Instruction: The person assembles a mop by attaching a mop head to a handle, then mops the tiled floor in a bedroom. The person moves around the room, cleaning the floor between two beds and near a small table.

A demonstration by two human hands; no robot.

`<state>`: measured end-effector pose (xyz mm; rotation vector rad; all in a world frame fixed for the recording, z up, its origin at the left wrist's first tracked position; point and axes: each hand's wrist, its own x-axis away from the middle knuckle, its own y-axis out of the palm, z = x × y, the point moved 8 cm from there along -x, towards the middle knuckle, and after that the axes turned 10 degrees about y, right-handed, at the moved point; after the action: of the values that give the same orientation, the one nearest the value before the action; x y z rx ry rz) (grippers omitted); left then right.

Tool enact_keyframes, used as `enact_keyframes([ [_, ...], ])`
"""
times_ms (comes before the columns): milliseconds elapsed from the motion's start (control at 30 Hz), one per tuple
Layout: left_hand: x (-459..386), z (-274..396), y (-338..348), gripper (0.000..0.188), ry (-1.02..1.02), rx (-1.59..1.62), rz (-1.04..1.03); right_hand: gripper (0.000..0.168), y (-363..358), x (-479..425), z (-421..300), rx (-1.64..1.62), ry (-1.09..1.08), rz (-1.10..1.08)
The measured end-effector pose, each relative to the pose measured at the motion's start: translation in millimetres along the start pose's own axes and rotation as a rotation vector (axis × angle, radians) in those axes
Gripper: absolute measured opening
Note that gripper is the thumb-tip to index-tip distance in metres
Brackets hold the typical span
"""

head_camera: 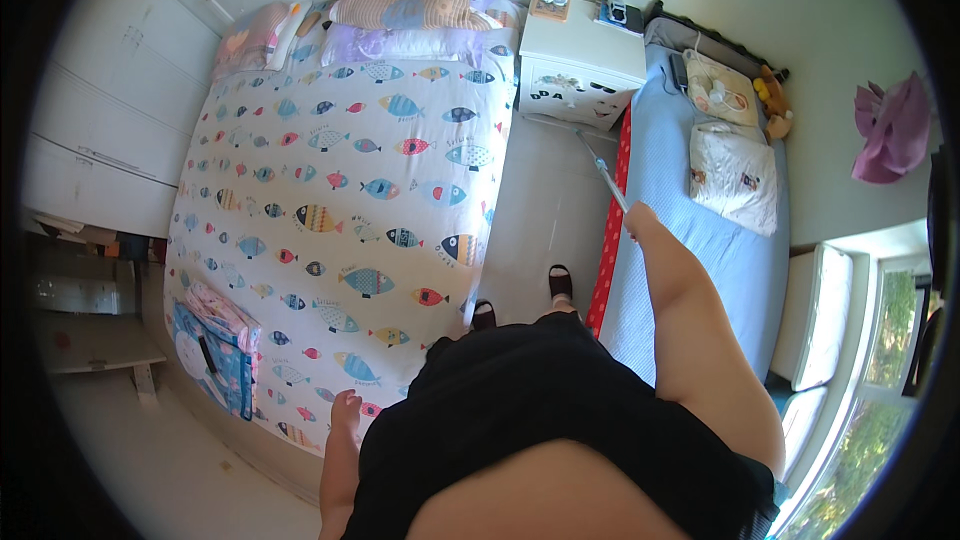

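Note:
My right hand (pixel 637 222) is closed around a light blue and grey pole (pixel 611 181), which slants down towards the floor in front of the white nightstand (pixel 581 37). The pole's far end lies near the nightstand's base, and what it carries there is too small to tell. At the lower left, my left hand (pixel 346 411) hangs beside the bed edge with nothing seen in it, its fingers loosely bent. Beyond it spreads a white fish-print bed sheet (pixel 360 146). A dark slipper (pixel 560 282) is on one foot, standing on the floor (pixel 529 202).
Along the right runs a narrower bed with a blue cover (pixel 664 165) and a red dotted side (pixel 613 240). Folded bedding (pixel 217 360) with a dark object on top lies at the large bed's lower left corner. White cabinets (pixel 112 105) stand left; a window (pixel 889 337) is at right.

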<state>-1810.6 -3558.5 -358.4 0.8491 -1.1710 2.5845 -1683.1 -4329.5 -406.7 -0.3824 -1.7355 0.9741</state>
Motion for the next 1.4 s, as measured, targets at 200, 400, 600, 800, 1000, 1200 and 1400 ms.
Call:
enact_keyframes([
  [200,24,-55,81,0.035,0.012,-0.059,-0.248,0.024,-3,-77,-20,0.063,-0.038,-0.09],
  [400,43,-47,109,0.036,-0.027,-0.083,-0.213,0.026,-17,-104,-25,0.076,-0.037,-0.153],
  [600,19,-26,106,0.037,0.003,-0.133,-0.186,0.03,-16,-64,-3,0.145,-0.083,-0.191],
  [800,-17,-26,100,0.039,0.061,-0.178,-0.149,0.036,2,-3,50,0.266,-0.142,-0.224],
  [1000,-23,52,72,0.038,-0.034,-0.018,-0.147,0.045,41,78,128,0.407,-0.138,-0.216],
  [1200,-52,32,61,0.04,0.039,-0.095,-0.242,0.054,53,160,172,0.486,-0.065,-0.282],
  [1400,-93,-14,65,0.044,0.065,0.014,-0.265,0.049,27,181,193,0.37,-0.02,-0.342],
])
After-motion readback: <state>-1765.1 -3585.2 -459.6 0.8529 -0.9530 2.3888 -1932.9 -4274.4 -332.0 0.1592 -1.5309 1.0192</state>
